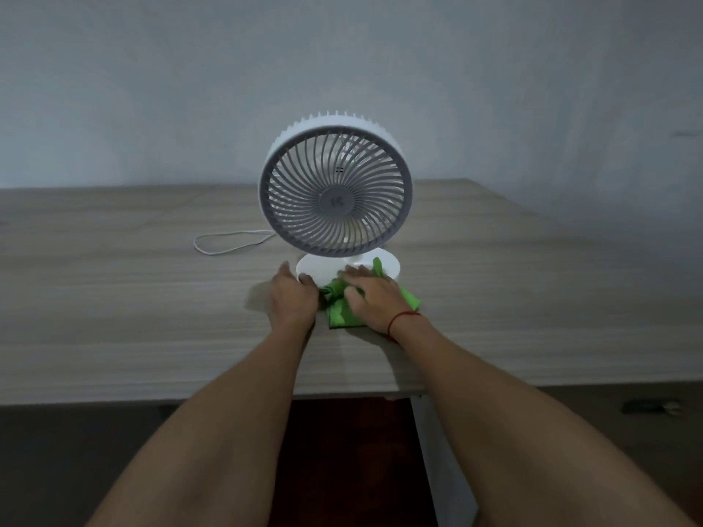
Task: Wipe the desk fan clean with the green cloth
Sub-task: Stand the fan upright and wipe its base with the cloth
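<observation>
A white desk fan (336, 188) with a grey round grille stands upright on its round white base (388, 266) in the middle of the wooden desk. The green cloth (340, 313) lies bunched against the base's front edge and partly over it. My right hand (374, 296) lies flat on the cloth with straight fingers, pressing it onto the base. My left hand (291, 296) rests at the base's left front edge, its thumb touching the rim; fingers look relaxed.
The fan's thin white cable (228, 241) loops on the desk (114, 298) to the left of the fan. A plain grey wall stands behind. The desk's front edge runs just below my forearms, with a white desk leg (426, 431) underneath.
</observation>
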`<move>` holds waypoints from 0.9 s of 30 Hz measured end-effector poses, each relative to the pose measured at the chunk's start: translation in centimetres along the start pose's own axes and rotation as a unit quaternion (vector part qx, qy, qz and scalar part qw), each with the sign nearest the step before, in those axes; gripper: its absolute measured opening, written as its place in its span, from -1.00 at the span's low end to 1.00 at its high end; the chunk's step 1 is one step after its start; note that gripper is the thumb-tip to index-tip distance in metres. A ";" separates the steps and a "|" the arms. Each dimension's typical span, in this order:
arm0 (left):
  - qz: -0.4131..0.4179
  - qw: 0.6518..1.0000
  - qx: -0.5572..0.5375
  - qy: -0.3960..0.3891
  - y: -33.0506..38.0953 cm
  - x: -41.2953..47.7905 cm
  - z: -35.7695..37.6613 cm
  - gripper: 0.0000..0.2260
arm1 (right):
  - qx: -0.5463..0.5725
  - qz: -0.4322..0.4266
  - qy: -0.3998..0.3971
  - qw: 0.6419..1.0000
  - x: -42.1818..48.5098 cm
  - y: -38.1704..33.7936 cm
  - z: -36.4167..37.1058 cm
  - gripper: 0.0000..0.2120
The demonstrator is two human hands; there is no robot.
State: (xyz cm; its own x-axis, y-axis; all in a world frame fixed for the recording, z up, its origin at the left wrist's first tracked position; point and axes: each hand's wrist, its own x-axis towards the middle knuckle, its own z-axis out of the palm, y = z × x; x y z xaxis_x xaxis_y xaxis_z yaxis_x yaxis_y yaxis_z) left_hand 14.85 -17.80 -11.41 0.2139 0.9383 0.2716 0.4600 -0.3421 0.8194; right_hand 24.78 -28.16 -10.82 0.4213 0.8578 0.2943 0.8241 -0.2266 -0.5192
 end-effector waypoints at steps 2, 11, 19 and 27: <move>-0.051 0.997 0.030 0.052 0.2 -0.8 -0.5 -0.62 | 0.053 0.051 0.076 0.994 0.0 0.3 -0.5 -0.56; -0.015 0.974 0.185 -0.126 2.6 -3.7 -0.8 -0.25 | 0.087 0.283 0.063 0.953 0.2 0.5 -3.1 -0.46; -0.099 0.974 -0.024 -0.201 2.7 -1.0 0.8 -0.57 | 0.114 0.295 0.005 0.949 0.1 0.2 -4.0 -0.28; -0.127 0.969 -0.080 -0.194 2.6 -0.5 -1.2 -0.52 | 0.173 0.265 0.016 0.949 -0.6 -2.5 -2.6 -0.58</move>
State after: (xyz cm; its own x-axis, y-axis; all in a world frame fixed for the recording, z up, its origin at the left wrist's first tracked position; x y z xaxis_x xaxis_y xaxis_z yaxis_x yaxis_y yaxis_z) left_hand 14.91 -19.07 -8.76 0.4339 0.8908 -0.1353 0.4077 -0.0602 0.9111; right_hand 23.50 -29.28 -7.62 0.7576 0.6500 -0.0598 0.3224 -0.4522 -0.8316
